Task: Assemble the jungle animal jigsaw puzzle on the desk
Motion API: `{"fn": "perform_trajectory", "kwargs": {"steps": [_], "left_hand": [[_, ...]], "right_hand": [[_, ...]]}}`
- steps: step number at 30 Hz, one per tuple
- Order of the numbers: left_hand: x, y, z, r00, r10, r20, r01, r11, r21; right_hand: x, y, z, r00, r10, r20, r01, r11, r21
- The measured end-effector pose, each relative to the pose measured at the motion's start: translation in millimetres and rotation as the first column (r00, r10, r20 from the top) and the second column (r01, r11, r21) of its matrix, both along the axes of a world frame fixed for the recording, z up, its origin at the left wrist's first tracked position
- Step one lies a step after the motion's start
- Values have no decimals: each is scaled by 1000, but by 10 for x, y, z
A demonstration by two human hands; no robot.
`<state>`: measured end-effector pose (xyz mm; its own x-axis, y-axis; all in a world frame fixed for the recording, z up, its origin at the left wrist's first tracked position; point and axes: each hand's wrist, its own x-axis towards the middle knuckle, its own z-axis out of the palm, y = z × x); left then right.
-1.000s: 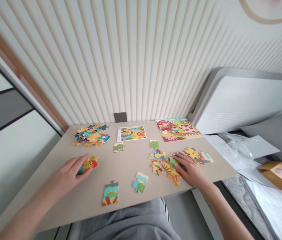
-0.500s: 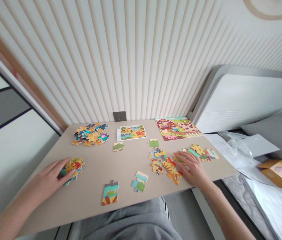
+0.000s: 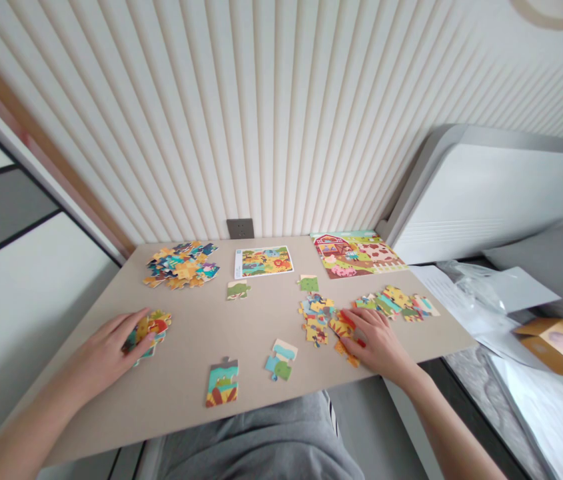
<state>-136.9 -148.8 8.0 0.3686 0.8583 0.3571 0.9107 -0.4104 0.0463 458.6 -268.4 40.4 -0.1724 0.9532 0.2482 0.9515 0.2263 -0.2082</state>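
The head camera, the only view, looks down on a beige table (image 3: 201, 347) pushed against a wall of cream vertical slats (image 3: 261, 120). A grey wall socket (image 3: 240, 229) sits in the slats just above the table's far edge and serves as the landmark here.

Directly below the socket lies a small reference picture card (image 3: 264, 261). Left of the socket is a heap of loose puzzle pieces (image 3: 181, 265); right of it, at the table's far right corner, a finished farm puzzle (image 3: 356, 253).

Well below and left of the socket, the left hand (image 3: 106, 350) lies flat, fingers spread, pressing on a small joined cluster of pieces (image 3: 151, 327); it covers them rather than gripping them. Below and right of the socket, the right hand (image 3: 378, 340) also rests palm down, fingers extended over the edge of a scattered group of pieces (image 3: 324, 319), touching them without closing around any. Further right of that hand lies another strip of pieces (image 3: 396, 303).

Near the front edge, below the socket, lie a tall joined piece (image 3: 221, 383) and a blue-green pair (image 3: 280, 360). Two single green pieces (image 3: 237, 289) sit nearer the card.

Right of the table stand a white bed headboard (image 3: 486, 193), papers (image 3: 461, 293) and an orange box (image 3: 558, 339). Left of it are large white and grey panels (image 3: 6, 253).
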Motion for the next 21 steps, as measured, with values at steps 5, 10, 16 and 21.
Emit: {"fn": "perform_trajectory", "kwargs": {"steps": [5, 10, 16, 21], "left_hand": [[-22, 8, -47, 1000, 16, 14, -15, 998, -68], [-35, 7, -55, 999, -38, 28, 38, 999, 20], [179, -93, 168, 994, -67, 85, 54, 987, 151], [739, -478, 459, 967, -231, 103, 213, 964, 158]], "right_hand": [[-8, 1, -1, 1000, 22, -12, -21, 1000, 16], [183, 140, -44, 994, -107, -16, 108, 990, 89], [348, 278, -116, 987, -157, 21, 155, 985, 77], [341, 90, -107, 984, -176, -32, 179, 975, 131]]}}
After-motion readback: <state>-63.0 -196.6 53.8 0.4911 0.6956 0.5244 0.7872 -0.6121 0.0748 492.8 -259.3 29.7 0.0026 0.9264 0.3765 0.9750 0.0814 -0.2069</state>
